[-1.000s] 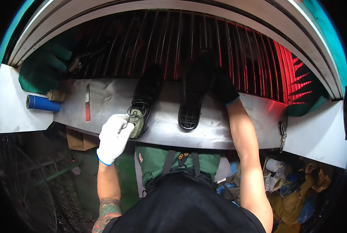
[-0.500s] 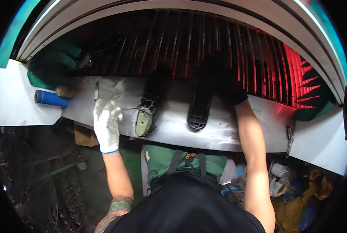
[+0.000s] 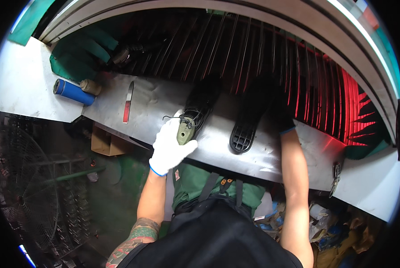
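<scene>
hands (image 3: 169, 148) at shoe (image 3: 199, 107) and sole (image 3: 243, 137), cloth label (image 3: 177, 174) unreadable

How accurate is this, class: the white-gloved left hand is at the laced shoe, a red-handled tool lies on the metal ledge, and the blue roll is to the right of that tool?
One detail is wrong: the blue roll is to the left of the red-handled tool, as the head view shows. The white-gloved left hand is at the laced shoe, and the tool lies on the metal ledge.
</scene>
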A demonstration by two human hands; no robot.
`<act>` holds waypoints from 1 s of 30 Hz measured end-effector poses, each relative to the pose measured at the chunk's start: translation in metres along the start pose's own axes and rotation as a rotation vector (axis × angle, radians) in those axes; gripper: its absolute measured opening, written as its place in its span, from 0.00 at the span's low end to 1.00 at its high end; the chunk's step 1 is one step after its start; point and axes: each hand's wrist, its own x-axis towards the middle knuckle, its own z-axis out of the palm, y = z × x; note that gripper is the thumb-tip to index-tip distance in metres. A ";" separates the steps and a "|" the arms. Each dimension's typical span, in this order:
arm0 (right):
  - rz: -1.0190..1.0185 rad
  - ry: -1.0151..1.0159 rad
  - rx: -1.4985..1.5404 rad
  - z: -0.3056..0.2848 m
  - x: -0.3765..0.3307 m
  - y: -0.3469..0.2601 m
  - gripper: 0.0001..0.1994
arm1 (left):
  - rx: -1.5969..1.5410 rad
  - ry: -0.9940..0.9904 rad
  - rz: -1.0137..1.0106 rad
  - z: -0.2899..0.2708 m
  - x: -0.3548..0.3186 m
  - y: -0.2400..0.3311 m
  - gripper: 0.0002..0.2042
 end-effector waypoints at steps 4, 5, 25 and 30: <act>-0.121 0.056 -0.175 0.022 -0.004 0.005 0.21 | -0.739 -0.081 -0.209 0.000 0.019 -0.025 0.43; -0.141 0.077 -0.199 0.027 -0.006 0.004 0.20 | -1.159 -0.083 -0.180 0.004 0.022 -0.023 0.41; 0.151 0.117 0.286 0.151 -0.057 -0.077 0.18 | -1.479 -0.275 -0.374 0.008 -0.098 -0.021 0.55; 0.198 0.104 0.399 0.132 -0.069 -0.081 0.23 | -0.874 -0.019 0.007 0.010 -0.102 0.010 0.56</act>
